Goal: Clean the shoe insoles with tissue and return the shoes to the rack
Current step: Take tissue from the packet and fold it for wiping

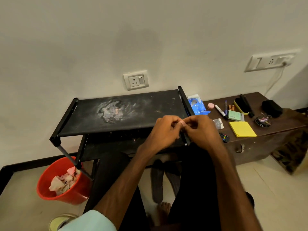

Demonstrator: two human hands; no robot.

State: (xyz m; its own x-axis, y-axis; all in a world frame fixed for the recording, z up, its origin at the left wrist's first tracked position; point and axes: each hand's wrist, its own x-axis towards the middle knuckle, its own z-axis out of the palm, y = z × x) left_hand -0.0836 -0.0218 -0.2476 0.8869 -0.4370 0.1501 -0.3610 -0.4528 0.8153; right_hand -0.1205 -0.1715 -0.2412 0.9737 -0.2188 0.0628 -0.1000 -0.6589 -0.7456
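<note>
Pinching tissue (182, 122): left hand (164, 129), right hand (200, 129), above rack (116, 114).

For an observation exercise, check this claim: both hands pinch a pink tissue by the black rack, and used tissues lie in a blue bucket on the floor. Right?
One error: the bucket is red, not blue, as the head view shows. The left hand and right hand do pinch a pink tissue by the black rack, and used tissues lie in it.

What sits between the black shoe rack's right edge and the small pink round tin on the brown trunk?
Head view: only a crumpled blue-and-white plastic packet, right beside the black shoe rack.
</note>
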